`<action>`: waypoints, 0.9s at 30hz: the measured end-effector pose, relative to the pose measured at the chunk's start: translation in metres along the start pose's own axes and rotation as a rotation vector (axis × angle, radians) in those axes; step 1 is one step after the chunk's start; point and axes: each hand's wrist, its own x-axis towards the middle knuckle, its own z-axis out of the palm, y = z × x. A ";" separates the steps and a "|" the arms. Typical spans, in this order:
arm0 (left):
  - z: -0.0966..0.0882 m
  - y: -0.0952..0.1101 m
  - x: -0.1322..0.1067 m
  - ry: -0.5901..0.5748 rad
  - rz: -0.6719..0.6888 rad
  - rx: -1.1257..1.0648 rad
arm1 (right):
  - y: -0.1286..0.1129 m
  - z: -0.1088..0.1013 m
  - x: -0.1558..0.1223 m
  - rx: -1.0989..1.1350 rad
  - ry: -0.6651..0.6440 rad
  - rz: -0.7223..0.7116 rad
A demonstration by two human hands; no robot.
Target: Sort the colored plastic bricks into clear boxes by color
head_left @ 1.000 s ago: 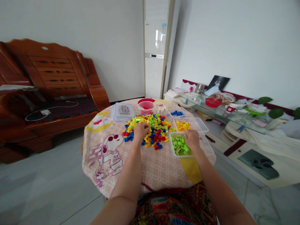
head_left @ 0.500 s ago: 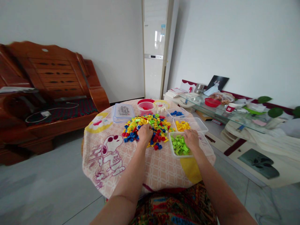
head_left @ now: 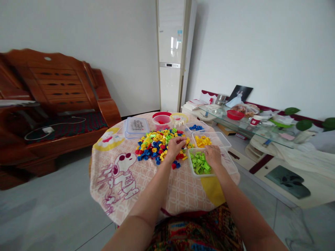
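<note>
My left hand (head_left: 176, 147) is above the right side of a heap of mixed toy building bricks (head_left: 154, 148), in red, blue, yellow and green. Its fingers are pinched together and point right; a yellow brick shows at the tips, though I cannot make out whether it is held. My right hand (head_left: 213, 156) is over the clear plastic box of green bricks (head_left: 200, 163), close to the rim facing the box of yellow bricks (head_left: 202, 141). Its fingers curl downward, and what they grip, if anything, is hidden.
Behind these stand a box of blue bricks (head_left: 196, 128), some white bricks (head_left: 179, 123) and a pinkish tub (head_left: 161, 121) with red bricks. A lidded box (head_left: 136, 127) lies at the back left. A patterned cloth (head_left: 180, 188) covers the round table. A glass-topped cabinet (head_left: 246, 127) stands right.
My left hand has moved right, from the middle of the heap to its right side near the boxes. My right hand stays over the green bricks' box. The view has shifted slightly.
</note>
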 end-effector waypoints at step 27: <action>-0.093 0.014 -0.023 -0.213 -0.158 0.986 | 0.004 0.008 0.001 0.013 0.029 -0.016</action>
